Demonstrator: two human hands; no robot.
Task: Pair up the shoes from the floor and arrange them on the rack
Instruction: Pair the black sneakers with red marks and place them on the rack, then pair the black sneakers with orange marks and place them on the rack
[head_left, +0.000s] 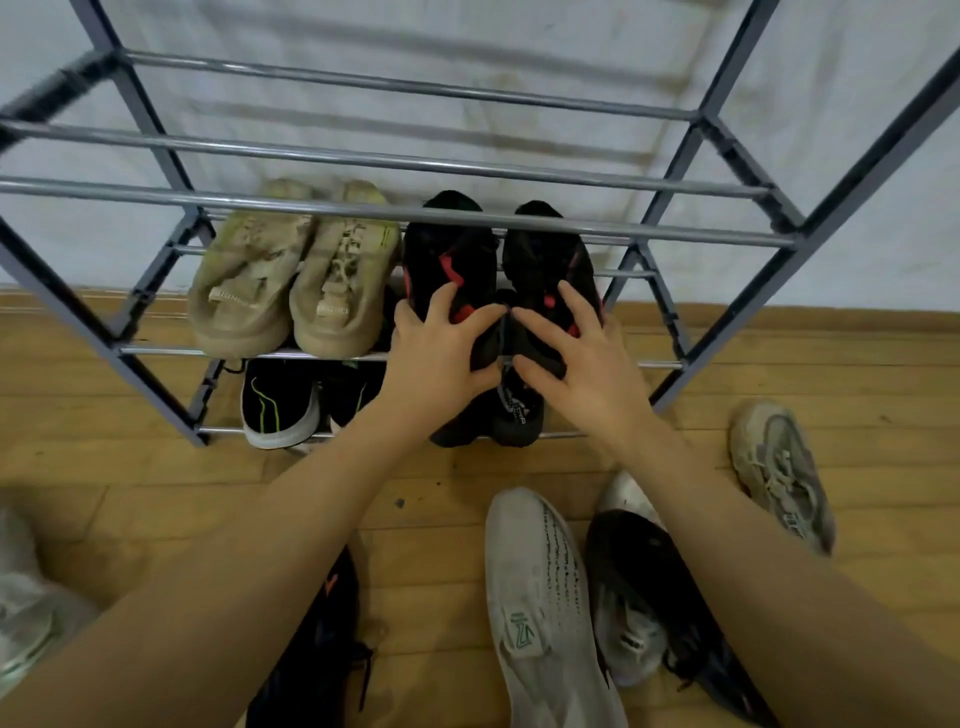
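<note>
Both grips clamped on the black-and-red pair: left hand (441, 343) on left shoe (449, 260), right hand (576, 353) on right shoe (545, 254). Heels squared side by side on rack (467, 218) second shelf, beside beige pair (296, 270). Unsorted shoes on floor (156, 415).

A: The light is even and soft, rather dim, and the rack bars (395, 158) throw pale double shadows on the wall (831, 156) toward 12 o'clock.

B: Yes. The wide lens bends the straight bars near 9 and 3 o'clock. The pale shoe (23, 618) at 8 o'clock is blurred, and the black shoes (498, 260) lose detail.
</note>
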